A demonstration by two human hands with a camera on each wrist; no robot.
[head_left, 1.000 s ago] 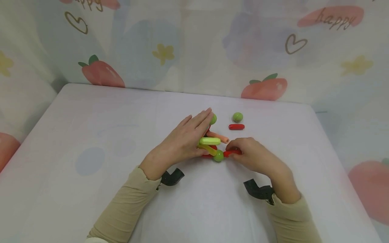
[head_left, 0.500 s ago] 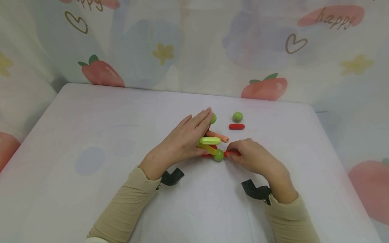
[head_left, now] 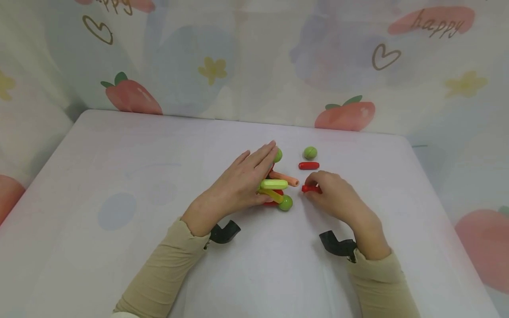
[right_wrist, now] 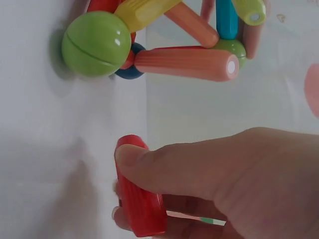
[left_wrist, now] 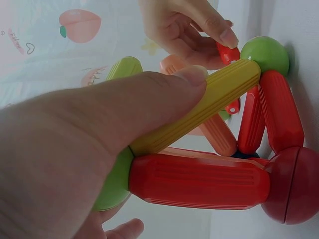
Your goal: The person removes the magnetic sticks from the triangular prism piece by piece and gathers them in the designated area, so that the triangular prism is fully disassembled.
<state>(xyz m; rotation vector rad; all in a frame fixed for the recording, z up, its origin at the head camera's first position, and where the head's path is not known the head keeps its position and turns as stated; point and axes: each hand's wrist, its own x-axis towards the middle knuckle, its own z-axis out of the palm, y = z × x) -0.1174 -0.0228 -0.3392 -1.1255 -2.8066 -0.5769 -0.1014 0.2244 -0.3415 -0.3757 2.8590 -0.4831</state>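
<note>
My left hand [head_left: 238, 183] holds a structure of magnetic rods and balls, its thumb lying along a yellow rod [left_wrist: 214, 107]. That rod runs down to a green ball [right_wrist: 97, 44] at the table. Red rods [left_wrist: 199, 181] meet at a dark red ball [left_wrist: 291, 186]. A peach rod [right_wrist: 184, 63] and a yellow-green rod [head_left: 274, 184] stick out with free ends toward the right. Pinched between thumb and fingers of my right hand [head_left: 336, 194] is a red magnetic rod [right_wrist: 142, 199], apart from the structure. The left palm hides much of the structure in the head view.
Behind my right hand, a loose red rod [head_left: 309, 165] lies on the white-covered table [head_left: 119, 265], with a green ball [head_left: 310, 153] just beyond it. A printed curtain [head_left: 262, 57] rises along the table's back edge.
My right hand has drawn the red rod away from the front green ball, back and slightly to the right. The left hand and the structure stay in place.
</note>
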